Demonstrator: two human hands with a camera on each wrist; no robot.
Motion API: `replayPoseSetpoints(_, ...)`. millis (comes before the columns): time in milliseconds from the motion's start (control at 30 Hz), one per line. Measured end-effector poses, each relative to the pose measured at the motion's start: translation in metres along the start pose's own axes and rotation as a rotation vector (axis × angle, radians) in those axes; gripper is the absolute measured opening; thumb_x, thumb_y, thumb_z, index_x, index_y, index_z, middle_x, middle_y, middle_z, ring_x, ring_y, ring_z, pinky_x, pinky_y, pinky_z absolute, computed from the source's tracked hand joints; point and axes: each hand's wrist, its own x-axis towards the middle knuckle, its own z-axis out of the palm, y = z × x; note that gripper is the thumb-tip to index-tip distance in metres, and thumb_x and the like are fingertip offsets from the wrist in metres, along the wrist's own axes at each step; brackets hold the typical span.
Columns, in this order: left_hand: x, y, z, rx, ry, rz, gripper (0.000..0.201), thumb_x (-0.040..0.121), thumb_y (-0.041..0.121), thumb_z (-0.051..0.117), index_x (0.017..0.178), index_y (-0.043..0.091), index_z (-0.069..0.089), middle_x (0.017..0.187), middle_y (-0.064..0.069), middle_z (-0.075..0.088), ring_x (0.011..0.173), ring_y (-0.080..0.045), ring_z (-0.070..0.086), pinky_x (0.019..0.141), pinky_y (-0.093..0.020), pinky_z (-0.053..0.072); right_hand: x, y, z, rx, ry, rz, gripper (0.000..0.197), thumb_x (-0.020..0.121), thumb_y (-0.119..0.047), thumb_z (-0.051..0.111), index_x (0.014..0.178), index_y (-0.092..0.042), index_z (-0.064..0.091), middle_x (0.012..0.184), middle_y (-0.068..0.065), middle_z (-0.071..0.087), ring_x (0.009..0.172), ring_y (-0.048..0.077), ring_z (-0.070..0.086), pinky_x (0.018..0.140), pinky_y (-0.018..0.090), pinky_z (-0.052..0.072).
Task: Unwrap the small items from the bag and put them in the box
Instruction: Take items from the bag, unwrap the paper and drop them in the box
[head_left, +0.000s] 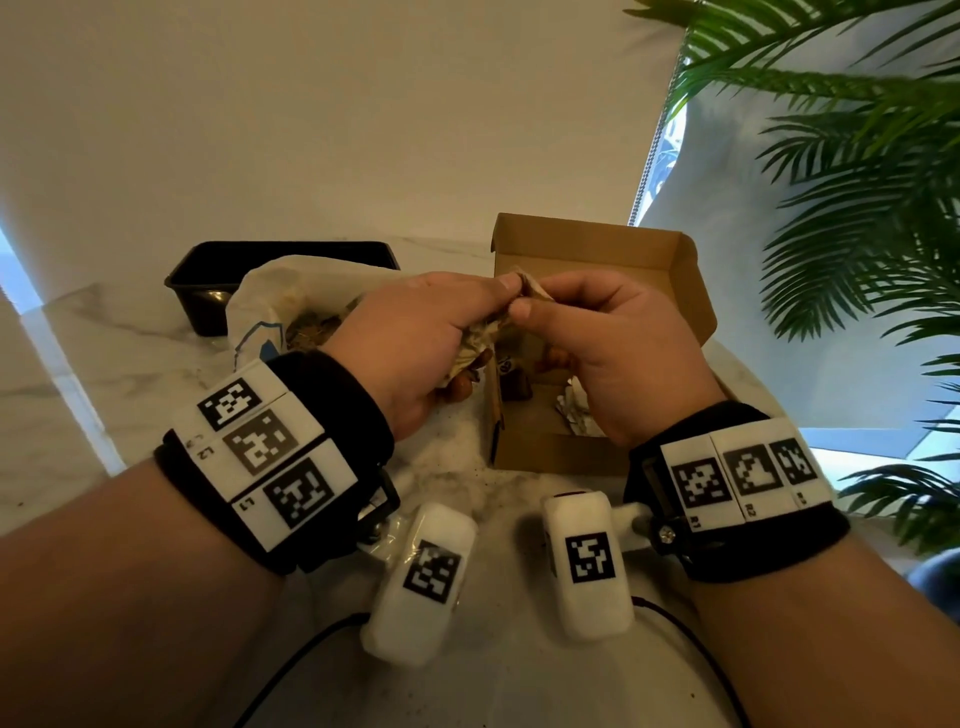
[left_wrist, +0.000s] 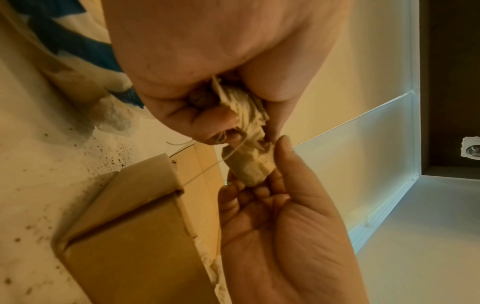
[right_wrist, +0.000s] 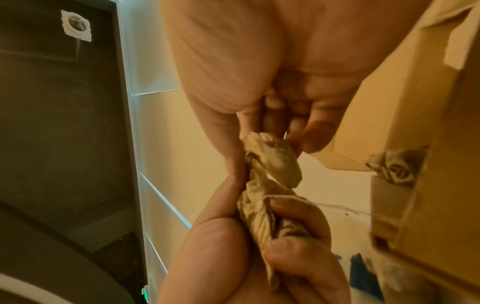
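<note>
Both hands hold one small item wrapped in crumpled beige paper (head_left: 480, 338) over the left wall of the open cardboard box (head_left: 597, 244). My left hand (head_left: 483, 312) grips the lower bundle (right_wrist: 262, 218), with a brown piece showing beneath its fingers. My right hand (head_left: 540, 306) pinches the paper's upper end (right_wrist: 272, 158) between thumb and fingertips. A thin string (left_wrist: 207, 170) trails from the wrap (left_wrist: 249, 164). The white bag with blue print (head_left: 260, 306) lies open at the left. Inside the box are brown small items (head_left: 514, 384) and a discarded wrapper (head_left: 576, 410).
A black tray (head_left: 208, 270) stands behind the bag. Palm fronds (head_left: 857, 156) hang at the right. The marble tabletop (head_left: 452, 467) carries dark specks of dirt around the box. Black cables (head_left: 291, 670) run along the near edge.
</note>
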Motion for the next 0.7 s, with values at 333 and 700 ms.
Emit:
replayPoseSetpoints(333,0.006,-0.006,-0.002,0.070,-0.025,-0.049,0.022,0.088,0.038,0.075,0.095,0.018,0.071,0.069,0.002,0.061,0.056,-0.011,0.051,0.042,-0.021,0.036,0.013,-0.009,-0.025,-0.032,0.235,0.130,0.003,0.090,-0.018,0.072,0.092,-0.021,0.071,0.092,0.003,0.077,0.085,0.022,0.075,0.062,0.031,0.054)
replayPoseSetpoints(700,-0.001,0.002,-0.002,-0.049,-0.105,-0.229,0.041,0.095,0.053,0.054,0.083,0.019,0.072,0.074,0.000,0.068,0.055,-0.013,0.054,0.051,-0.021,0.035,0.015,-0.030,-0.031,0.298,0.130,0.306,0.006,0.098,-0.017,0.057,0.098,-0.015,0.063,0.070,-0.002,0.069,0.068,0.015,0.068,0.052,0.023,0.050)
